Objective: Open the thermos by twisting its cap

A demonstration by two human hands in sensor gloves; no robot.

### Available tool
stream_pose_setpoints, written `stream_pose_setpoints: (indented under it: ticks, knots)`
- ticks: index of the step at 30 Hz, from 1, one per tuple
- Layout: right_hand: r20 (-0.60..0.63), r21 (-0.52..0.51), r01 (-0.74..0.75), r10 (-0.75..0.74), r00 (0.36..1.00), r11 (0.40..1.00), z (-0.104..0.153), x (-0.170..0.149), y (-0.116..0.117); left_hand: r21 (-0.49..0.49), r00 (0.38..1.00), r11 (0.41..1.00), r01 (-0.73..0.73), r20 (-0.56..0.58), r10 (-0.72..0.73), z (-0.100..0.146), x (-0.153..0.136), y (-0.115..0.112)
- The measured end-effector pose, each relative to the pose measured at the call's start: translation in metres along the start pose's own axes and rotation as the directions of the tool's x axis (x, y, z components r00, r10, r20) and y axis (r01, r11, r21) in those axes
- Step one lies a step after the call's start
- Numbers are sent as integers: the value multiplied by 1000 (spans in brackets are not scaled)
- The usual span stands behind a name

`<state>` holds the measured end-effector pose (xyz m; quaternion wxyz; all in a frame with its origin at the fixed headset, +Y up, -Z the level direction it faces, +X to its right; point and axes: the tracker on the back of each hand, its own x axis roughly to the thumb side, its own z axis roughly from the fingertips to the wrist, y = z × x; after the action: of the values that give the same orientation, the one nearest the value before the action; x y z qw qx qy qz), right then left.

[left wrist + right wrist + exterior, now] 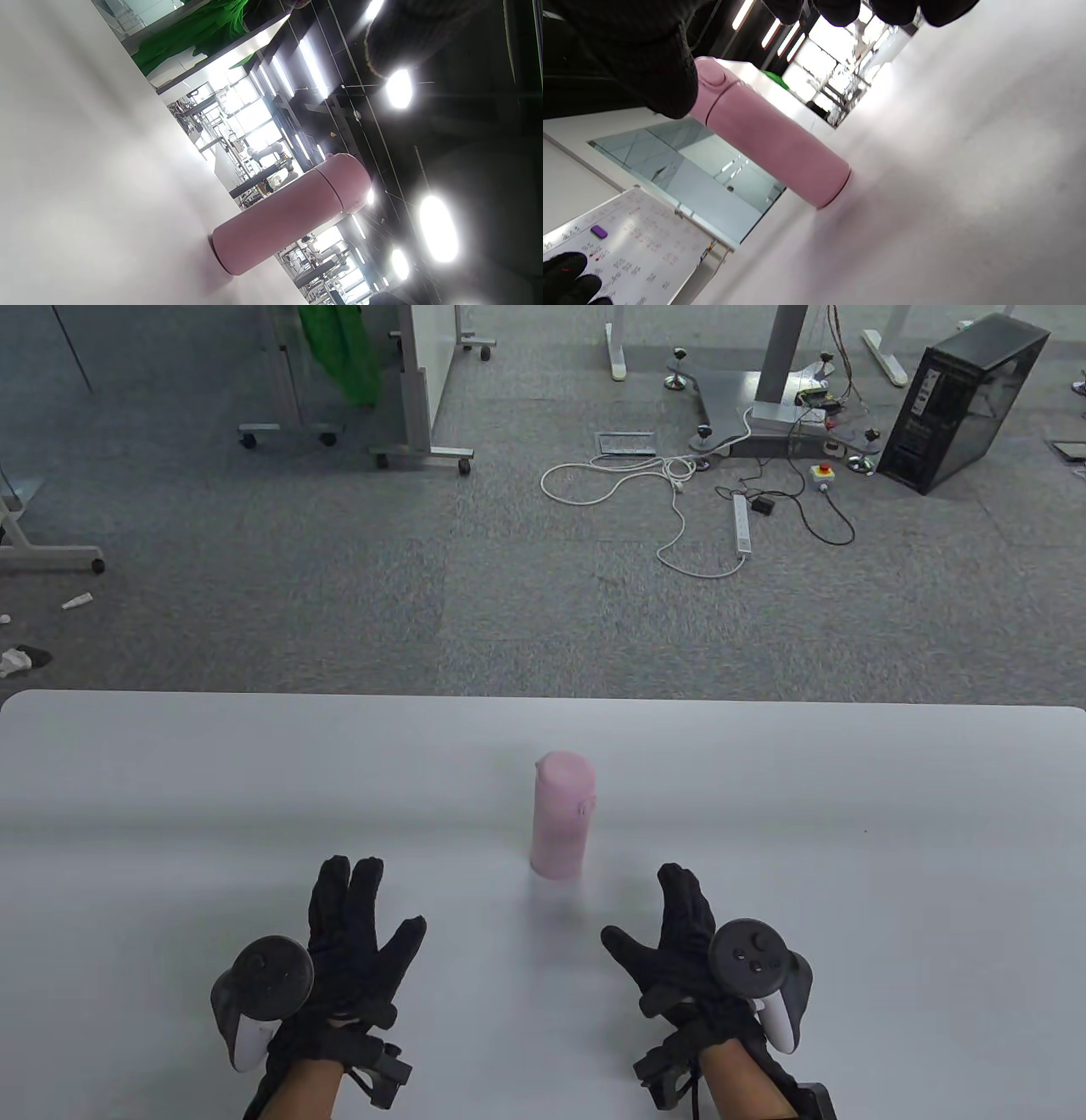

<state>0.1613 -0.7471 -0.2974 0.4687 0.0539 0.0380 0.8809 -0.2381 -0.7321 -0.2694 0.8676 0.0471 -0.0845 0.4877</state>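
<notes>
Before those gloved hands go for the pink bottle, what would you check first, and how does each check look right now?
1. Thermos stands upright on the table: ok.
2. Cap on and seated against the body: ok.
3. Left hand open, free, apart from the thermos: ok.
4. Right hand open, free, apart from the thermos: ok.
5. A grip on the body to steady it before twisting: not ok, neither hand touches it.
6. How tightly the cap is screwed: cannot tell.
</notes>
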Motion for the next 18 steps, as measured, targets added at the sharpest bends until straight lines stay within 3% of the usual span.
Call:
stream_pose_setpoints:
  ticks: [8,18]
  knots:
    - [-30,68,26,-24,999,997,-45,12,9,-26,1000,1000,-10,10,10,-2,1,-3]
    - [-51,35,108,-106,993,994,-87,13,23,3,999,999,-49,13,49,-1,1,5]
